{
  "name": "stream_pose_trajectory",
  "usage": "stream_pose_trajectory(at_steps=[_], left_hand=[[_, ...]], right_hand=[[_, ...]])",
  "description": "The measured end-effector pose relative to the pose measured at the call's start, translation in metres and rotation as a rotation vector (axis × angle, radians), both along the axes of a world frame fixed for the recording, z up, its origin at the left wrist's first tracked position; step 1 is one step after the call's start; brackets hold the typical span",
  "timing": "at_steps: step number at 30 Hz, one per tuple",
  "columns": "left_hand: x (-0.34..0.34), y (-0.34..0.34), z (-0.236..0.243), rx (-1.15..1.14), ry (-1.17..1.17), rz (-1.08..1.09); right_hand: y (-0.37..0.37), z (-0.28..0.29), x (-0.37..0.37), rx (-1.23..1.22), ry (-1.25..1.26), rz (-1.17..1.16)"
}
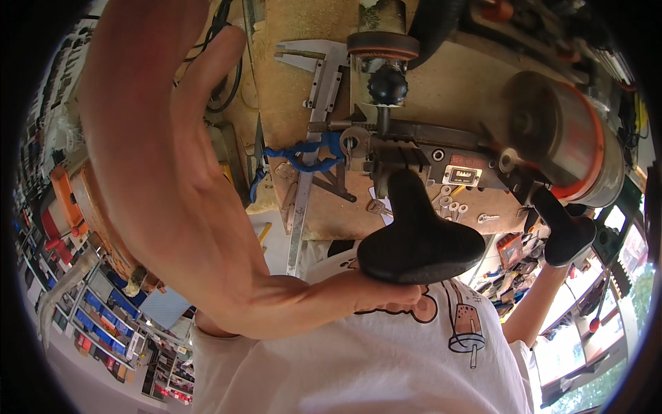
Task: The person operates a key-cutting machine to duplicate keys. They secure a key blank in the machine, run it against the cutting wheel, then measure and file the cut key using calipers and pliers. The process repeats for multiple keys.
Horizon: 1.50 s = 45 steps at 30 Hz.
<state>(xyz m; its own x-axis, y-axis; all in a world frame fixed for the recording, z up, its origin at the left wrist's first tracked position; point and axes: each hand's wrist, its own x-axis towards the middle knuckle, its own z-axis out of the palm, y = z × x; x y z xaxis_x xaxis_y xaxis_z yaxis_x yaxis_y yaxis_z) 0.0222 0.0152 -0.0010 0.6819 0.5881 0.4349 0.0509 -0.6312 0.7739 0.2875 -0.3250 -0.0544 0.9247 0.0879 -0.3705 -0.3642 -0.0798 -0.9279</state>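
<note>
Close up on the left, my left hand is raised and looks very large. Its fingers stretch up past the top edge, and its thumb points right along the lower edge of a black T-shaped handle; I cannot tell whether they touch. The handle belongs to a key-cutting machine with round wheels. My right forearm rises toward a second black handle, with the hand hidden behind it. Left of the machine lie a metal caliper and a blue cord.
Several loose keys lie on the wooden bench below the machine. A wheel with an orange rim stands at the right. Shelves of blue bins are at the lower left. My white printed shirt fills the bottom.
</note>
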Motion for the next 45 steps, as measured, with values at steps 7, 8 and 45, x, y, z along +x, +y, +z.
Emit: stream_pose_trajectory(at_steps=[7,8,45], left_hand=[[-0.012,0.019,0.001,-0.075,-0.047,0.117],[-0.009,0.016,-0.001,-0.071,-0.044,0.11],[0.0,-0.011,0.003,-0.071,-0.069,0.181]], right_hand=[[-0.049,-0.014,0.027,-0.093,0.097,0.193],[-0.054,-0.014,0.027,-0.119,0.104,0.249],[-0.054,0.01,0.068,-0.205,0.366,0.347]])
